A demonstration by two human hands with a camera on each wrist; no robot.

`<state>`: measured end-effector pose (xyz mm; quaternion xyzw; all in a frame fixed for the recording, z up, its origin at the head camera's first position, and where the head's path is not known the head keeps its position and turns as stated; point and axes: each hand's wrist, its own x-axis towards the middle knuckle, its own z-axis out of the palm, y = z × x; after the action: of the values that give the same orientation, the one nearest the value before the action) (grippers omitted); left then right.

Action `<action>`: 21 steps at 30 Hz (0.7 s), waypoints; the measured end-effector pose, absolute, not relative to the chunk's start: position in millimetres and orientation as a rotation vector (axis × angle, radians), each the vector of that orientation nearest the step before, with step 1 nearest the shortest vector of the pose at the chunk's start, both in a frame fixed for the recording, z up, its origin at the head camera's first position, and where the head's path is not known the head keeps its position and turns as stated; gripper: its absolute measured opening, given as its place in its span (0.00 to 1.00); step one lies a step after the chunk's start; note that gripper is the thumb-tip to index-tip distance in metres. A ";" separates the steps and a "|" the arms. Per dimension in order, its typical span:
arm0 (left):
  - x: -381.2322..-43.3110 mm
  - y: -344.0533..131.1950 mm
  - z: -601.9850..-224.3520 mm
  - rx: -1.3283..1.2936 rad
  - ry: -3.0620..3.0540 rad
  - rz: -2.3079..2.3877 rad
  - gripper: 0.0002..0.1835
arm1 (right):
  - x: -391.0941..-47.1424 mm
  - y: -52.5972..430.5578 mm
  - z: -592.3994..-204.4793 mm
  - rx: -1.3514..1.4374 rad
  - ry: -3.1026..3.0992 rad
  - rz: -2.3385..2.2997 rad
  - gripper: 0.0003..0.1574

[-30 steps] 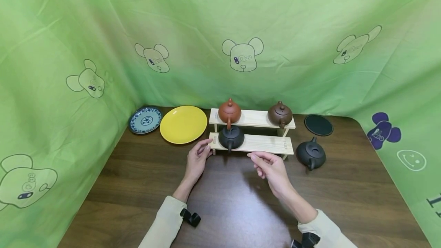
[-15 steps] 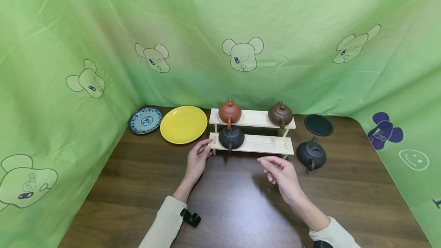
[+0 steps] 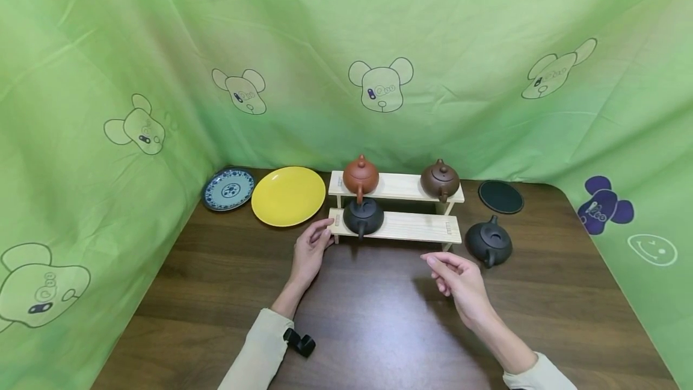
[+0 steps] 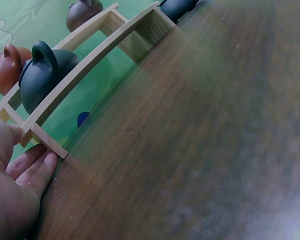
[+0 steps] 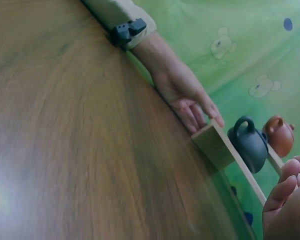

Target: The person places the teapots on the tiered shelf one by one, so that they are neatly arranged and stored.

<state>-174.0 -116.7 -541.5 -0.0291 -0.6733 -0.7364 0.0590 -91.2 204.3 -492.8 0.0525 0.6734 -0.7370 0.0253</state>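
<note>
My left hand [image 3: 310,250] holds the left end of a two-tier wooden rack [image 3: 414,226], thumb at the lower board and fingers by its leg. Beside that hand, a black teapot [image 3: 363,216] sits on the lower board. On the upper board stand a reddish-orange teapot [image 3: 361,176] at the left and a dark brown teapot [image 3: 440,179] at the right. My right hand [image 3: 460,281] hovers over the table in front of the rack's right end, fingers loosely bent, nothing held. A second black teapot [image 3: 489,242] rests on the table just beyond it.
Left of the rack lie a yellow plate [image 3: 289,196] and a blue patterned plate [image 3: 230,189]. A round dark coaster [image 3: 500,197] is at the back right. Green printed cloth [image 3: 303,29] hangs behind and along both sides of the wooden table [image 3: 352,330].
My right hand has drawn away from the lower board, moving right and a little toward me. My left hand and the teapots have stayed in place.
</note>
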 end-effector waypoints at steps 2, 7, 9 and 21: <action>-173.9 -117.0 -541.5 -0.092 -2.038 -2.228 0.15 | -90.3 208.0 -493.8 0.167 2.094 -2.277 0.09; -173.4 -117.1 -541.2 -0.104 -2.032 -2.233 0.16 | -86.8 218.3 -495.8 0.179 2.122 -2.279 0.09; -173.2 -116.8 -540.7 -0.111 -2.032 -2.230 0.16 | -85.2 223.1 -496.4 0.185 2.128 -2.285 0.10; -173.2 -117.9 -541.3 -0.096 -2.050 -2.221 0.15 | -74.2 254.2 -507.7 0.279 2.161 -2.358 0.11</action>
<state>-173.2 -117.9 -541.3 -0.0318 -0.6767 -0.7333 0.0586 -74.2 254.2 -507.7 0.0868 0.6726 -0.7341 -0.0346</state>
